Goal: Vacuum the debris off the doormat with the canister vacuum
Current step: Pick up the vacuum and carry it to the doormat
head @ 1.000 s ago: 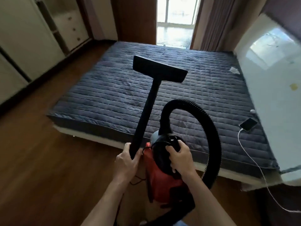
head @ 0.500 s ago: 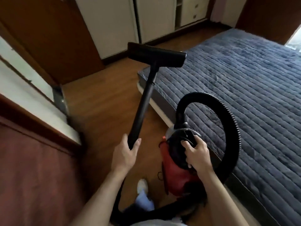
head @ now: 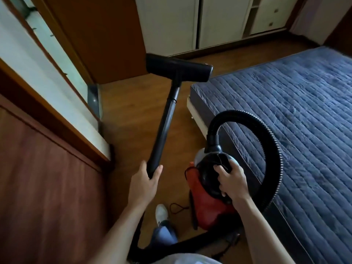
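As the left hand (head: 143, 185) grips the wand (head: 164, 126), right hand (head: 232, 182) clasps canister vacuum (head: 205, 205)

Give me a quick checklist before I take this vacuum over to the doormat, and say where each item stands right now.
1. Left hand grips the wand: ok.
2. Right hand holds the canister vacuum by its top: ok.
3. Floor nozzle seated on the wand: ok.
4. Hose joined to the canister vacuum: ok.
5. Thin red cord clear of the feet: not ok, it loops on the floor beside the white shoe.
6. Doormat located: cannot tell, none in view.
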The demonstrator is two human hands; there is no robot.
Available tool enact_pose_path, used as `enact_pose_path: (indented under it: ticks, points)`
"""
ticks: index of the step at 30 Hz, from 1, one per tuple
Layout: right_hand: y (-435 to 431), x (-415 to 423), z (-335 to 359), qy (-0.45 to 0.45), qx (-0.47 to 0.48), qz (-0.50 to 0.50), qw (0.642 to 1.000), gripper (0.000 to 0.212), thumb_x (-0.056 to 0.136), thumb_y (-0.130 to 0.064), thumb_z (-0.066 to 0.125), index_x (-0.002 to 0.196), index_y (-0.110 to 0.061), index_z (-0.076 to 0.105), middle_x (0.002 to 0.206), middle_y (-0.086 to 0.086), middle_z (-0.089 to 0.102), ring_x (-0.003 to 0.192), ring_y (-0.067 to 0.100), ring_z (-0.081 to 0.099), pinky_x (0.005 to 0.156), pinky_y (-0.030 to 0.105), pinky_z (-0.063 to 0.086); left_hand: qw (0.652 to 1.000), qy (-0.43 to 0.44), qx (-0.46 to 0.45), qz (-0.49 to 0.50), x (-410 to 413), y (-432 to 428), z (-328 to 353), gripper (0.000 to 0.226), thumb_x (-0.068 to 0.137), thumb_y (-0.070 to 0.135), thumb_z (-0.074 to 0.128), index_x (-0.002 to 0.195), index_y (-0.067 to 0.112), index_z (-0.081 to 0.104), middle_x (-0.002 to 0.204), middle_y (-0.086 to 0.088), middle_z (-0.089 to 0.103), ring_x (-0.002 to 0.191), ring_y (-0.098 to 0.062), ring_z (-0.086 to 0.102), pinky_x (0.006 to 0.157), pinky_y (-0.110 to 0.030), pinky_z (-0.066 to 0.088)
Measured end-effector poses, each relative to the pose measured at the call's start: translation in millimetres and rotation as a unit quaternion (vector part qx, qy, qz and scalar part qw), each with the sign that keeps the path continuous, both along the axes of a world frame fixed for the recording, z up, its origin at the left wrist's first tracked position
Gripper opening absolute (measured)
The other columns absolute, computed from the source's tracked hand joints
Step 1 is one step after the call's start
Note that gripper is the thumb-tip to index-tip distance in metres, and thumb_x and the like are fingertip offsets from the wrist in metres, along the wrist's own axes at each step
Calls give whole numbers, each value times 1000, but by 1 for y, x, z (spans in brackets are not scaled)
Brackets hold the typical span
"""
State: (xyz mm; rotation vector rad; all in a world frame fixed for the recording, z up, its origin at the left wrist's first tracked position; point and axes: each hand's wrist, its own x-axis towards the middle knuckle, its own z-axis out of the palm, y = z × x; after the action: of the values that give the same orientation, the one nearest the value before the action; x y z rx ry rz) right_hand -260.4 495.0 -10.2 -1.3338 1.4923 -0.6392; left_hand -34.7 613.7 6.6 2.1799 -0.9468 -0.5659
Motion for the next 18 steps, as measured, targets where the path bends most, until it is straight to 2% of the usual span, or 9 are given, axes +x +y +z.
enact_pose_path:
  ticks: [3,5,8,11,13,18]
  points:
    - [-33,41,2,15,1,4,1000,15,90,-26,64,82,-18,55,51,4,50,32,20,46,42,32,45,1000,3,-11,-12,43,-35,3,34,99,48,56,107,15,53,76,8,59,64,-6,59,53,-6,43]
    - [-57,71,5,25,-3,5,1000,14,90,-26,65,83,-17,56,52,5,52,32,19,47,41,32,46,1000,1,-18,-15,76,-60,4,30,98,48,57,100,19,53,74,4,61,64,-8,61,53,-10,44]
    - [-91,112,9,50,-13,5,999,11,90,-28,64,88,-18,59,54,8,55,32,21,50,40,34,48,1000,-5,-26,-17,120,-91,2,28,99,48,58,98,20,53,73,6,59,64,-8,61,51,-14,44]
    - [-121,142,14,57,-19,17,998,14,91,-28,63,100,-17,61,56,9,57,34,20,51,39,32,48,999,-9,-32,-17,151,-112,-6,29,98,49,57,103,21,55,78,7,62,69,-8,63,56,-16,45]
    - [-137,159,17,50,-17,16,998,16,91,-27,63,104,-17,61,55,8,55,35,20,50,40,32,47,1000,-2,-30,-4,169,-123,-10,29,98,49,58,103,21,55,78,7,63,68,-6,63,54,-13,45]
    - [-193,198,20,42,-20,29,999,7,91,-31,63,94,-25,62,52,4,54,36,22,48,43,32,46,1000,0,-21,9,204,-160,-17,31,98,49,57,105,19,54,82,11,61,71,2,60,57,-10,43]
